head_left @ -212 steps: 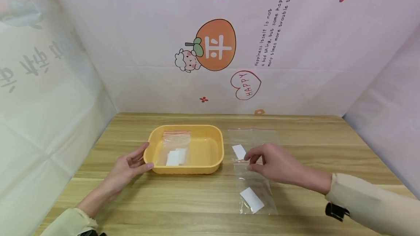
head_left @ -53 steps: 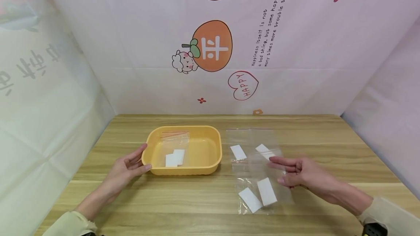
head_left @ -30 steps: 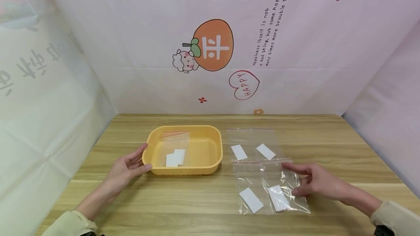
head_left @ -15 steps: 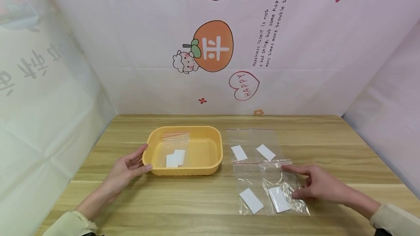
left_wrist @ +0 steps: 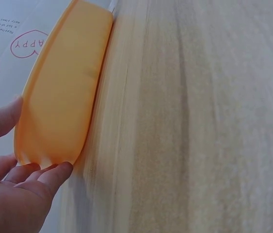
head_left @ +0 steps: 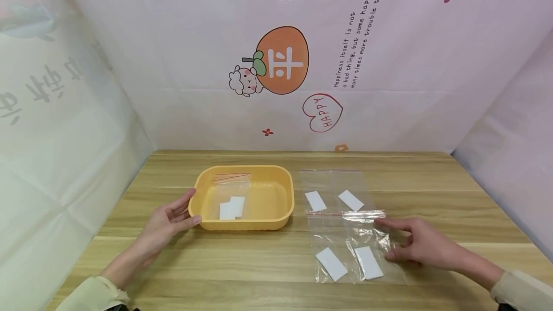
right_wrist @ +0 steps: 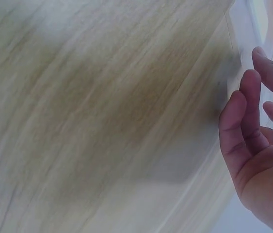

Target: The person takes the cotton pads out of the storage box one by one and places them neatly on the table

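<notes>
My left hand (head_left: 160,224) holds the left end of a yellow plastic tray (head_left: 270,203), thumb by the front corner and fingers farther back. In the left wrist view, the fingertips press on the end of the tray wall. Inside the tray lie clear zip bags (head_left: 233,187) with white rectangular pieces, overlapping. Right of it, clear zip bags lie flat in two rows, each with a white piece. At the lower right bag (head_left: 360,234), my right hand (head_left: 425,244) touches the right edge with loosely bent fingers. That bag's white piece (head_left: 368,263) shows plainly.
Beside it is the lower left bag (head_left: 326,234); the upper left bag (head_left: 315,180) and upper right bag (head_left: 351,181) lie behind. The wood-grain table (head_left: 242,268) meets a printed white backdrop (head_left: 190,109) at the back and sides.
Over the last seconds the right-hand bags were added, and the lower right one was lowered, shifted right and laid flat. My right hand now only touches its edge; my left hand stayed put.
</notes>
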`<move>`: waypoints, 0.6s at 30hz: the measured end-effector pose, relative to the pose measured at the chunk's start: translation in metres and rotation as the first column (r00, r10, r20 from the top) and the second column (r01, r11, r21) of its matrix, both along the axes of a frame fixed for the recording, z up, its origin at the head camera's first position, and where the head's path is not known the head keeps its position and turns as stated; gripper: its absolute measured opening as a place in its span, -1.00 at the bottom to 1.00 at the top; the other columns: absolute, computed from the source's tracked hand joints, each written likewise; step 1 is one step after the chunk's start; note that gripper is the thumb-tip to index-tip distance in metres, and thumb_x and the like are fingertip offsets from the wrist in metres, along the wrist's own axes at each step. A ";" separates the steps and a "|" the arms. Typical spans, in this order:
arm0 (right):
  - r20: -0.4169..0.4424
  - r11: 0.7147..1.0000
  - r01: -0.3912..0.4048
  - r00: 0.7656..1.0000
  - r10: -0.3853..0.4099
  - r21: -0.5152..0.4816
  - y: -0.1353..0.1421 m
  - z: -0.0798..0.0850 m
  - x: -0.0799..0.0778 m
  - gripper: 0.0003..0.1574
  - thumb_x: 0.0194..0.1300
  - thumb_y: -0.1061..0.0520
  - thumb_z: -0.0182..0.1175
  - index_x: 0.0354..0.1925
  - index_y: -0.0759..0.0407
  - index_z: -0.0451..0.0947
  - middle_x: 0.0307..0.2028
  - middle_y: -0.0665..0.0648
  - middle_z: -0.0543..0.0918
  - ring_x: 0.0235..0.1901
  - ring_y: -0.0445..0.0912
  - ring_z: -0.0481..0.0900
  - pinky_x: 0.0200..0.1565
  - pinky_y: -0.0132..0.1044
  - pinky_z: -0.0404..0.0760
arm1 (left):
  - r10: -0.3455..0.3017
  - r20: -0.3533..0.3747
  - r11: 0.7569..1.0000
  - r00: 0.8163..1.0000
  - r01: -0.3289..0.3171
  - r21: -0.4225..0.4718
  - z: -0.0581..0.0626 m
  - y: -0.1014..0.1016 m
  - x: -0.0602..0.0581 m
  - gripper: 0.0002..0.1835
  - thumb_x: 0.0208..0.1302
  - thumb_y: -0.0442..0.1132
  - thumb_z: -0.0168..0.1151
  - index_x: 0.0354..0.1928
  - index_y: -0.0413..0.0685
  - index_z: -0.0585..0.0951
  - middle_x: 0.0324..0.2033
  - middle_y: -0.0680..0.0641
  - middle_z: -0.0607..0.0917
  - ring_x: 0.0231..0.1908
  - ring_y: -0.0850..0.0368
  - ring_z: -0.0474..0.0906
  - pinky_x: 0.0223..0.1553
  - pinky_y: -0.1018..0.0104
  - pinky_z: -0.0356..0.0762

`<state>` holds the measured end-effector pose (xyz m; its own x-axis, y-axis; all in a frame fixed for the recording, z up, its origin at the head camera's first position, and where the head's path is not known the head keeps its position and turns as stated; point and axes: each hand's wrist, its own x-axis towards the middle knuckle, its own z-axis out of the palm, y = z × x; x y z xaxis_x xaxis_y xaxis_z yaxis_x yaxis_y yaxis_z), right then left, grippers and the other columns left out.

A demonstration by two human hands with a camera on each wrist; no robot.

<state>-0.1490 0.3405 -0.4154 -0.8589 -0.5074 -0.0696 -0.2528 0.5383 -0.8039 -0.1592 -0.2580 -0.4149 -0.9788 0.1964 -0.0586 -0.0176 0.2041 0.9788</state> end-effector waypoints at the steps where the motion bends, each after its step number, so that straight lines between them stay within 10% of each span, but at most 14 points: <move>1: -0.003 1.000 0.003 1.000 -0.003 0.001 0.001 0.000 0.000 0.00 0.23 0.14 0.56 0.49 0.43 0.35 0.38 0.72 0.27 -0.80 -0.31 0.38 -0.76 -0.28 0.51 | 0.000 0.003 1.000 1.000 0.000 0.001 0.000 0.000 0.000 -0.07 0.44 -0.20 0.41 0.67 -0.15 0.09 0.60 -0.28 0.10 0.46 -0.30 0.27 0.23 0.40 0.48; 9: -0.068 0.998 0.024 0.998 -0.020 0.054 0.003 0.008 0.003 -0.11 0.30 0.12 0.52 0.43 0.45 0.41 0.36 0.61 0.40 -0.79 -0.29 0.42 -0.78 -0.26 0.50 | -0.006 0.010 1.000 1.000 0.005 0.006 0.002 0.000 0.000 -0.05 0.44 -0.21 0.41 0.67 -0.15 0.07 0.61 -0.29 0.06 0.49 -0.30 0.22 0.28 0.33 0.42; 18: -0.136 0.988 0.017 0.991 0.004 0.155 -0.036 0.054 -0.009 -0.51 0.41 0.18 0.40 0.21 0.42 0.64 -0.09 0.19 0.80 -0.71 -0.24 0.44 -0.66 -0.27 0.56 | -0.007 -0.001 1.000 1.000 0.007 0.002 0.000 -0.001 0.000 -0.05 0.43 -0.21 0.42 0.67 -0.17 0.08 0.60 -0.31 0.09 0.47 -0.31 0.25 0.27 0.31 0.46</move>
<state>-0.1577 0.3042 -0.3619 -0.8690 -0.4940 -0.0301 -0.3497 0.6559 -0.6690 -0.1592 -0.2587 -0.4146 -0.9775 0.2032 -0.0573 -0.0153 0.2026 0.9791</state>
